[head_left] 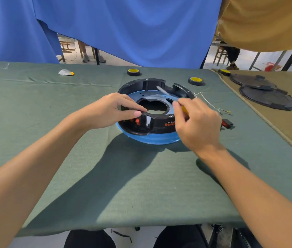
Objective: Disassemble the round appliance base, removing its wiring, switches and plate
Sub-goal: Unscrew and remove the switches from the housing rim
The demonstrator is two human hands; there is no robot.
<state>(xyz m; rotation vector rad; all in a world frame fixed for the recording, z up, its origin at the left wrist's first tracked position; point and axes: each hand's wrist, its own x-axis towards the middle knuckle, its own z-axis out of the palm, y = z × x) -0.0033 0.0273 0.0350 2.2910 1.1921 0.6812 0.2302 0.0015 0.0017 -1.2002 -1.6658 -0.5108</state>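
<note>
The left hand (113,110) presses with straight fingers on the round base (161,123) mid-counter (70,140). The right hand (198,126) grips a screwdriver (165,92) angled over it. One switch (227,123) and a wire (206,101) lie out to the right — the plate (159,97) and inner red switches (136,120) look unremoved.
</note>
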